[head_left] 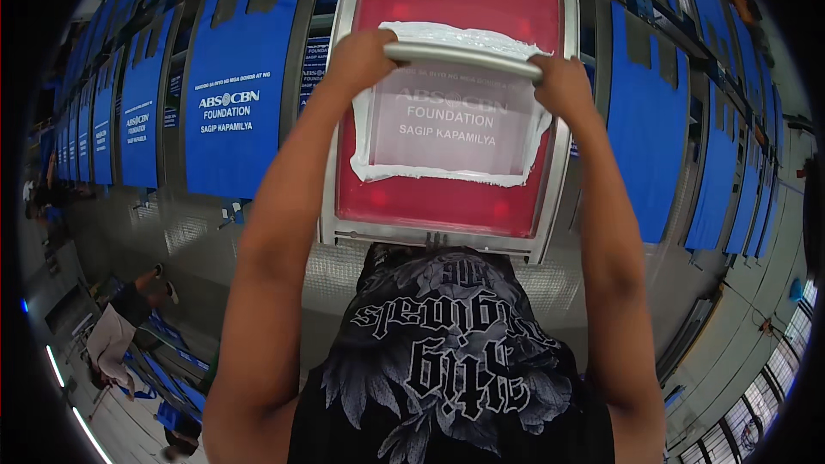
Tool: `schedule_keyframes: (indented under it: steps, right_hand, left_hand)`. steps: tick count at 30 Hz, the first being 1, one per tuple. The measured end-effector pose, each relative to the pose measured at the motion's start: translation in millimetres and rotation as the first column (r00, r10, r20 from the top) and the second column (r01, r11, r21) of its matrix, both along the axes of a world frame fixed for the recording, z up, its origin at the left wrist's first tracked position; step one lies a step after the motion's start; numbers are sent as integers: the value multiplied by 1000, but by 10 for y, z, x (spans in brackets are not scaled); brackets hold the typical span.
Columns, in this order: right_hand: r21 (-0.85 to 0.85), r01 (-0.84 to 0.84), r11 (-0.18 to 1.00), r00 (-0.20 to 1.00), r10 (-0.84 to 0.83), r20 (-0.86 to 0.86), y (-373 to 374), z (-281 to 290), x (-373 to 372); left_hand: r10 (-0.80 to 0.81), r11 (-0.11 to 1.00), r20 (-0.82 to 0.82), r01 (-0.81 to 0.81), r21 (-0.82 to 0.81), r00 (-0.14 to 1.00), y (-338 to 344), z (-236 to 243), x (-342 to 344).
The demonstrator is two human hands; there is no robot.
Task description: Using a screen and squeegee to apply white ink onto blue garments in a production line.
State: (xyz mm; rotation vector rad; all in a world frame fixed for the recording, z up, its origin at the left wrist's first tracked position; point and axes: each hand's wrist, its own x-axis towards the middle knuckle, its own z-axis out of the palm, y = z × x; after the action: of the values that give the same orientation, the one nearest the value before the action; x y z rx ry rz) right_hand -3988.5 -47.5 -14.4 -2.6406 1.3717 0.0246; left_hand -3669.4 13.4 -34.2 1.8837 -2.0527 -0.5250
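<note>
With my left hand point(364, 58) and my right hand point(562, 86) I grip the two ends of a long pale squeegee point(464, 58). It lies across the upper part of a screen-printing frame point(563, 146), whose mesh point(430, 206) is red with a paler stencil window holding light lettering. Thick white ink point(464, 33) is banked behind the squeegee and runs in a ragged border down both sides and along the lower edge of the window. Fingers of both hands are wrapped round the squeegee. The frame's near edge is by my torso.
Blue printed fabric panels point(232, 77) lie on boards in a row to the left, and more blue panels point(646, 120) stretch away to the right. A metal rail point(550, 279) runs below the frame. At the lower left, another person point(120, 326) is some way off.
</note>
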Motion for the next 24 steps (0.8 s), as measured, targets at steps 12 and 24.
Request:
schedule_keyframes:
  steps: [12, 24]
  right_hand:
    - [112, 83, 990, 997, -83, 1, 1174, -87, -158]
    - [293, 113, 949, 993, -99, -60, 1839, 297, -268]
  left_hand:
    - [-20, 999, -74, 16, -45, 997, 1183, -56, -118]
    - [-92, 995, -147, 96, 19, 985, 1958, 10, -186]
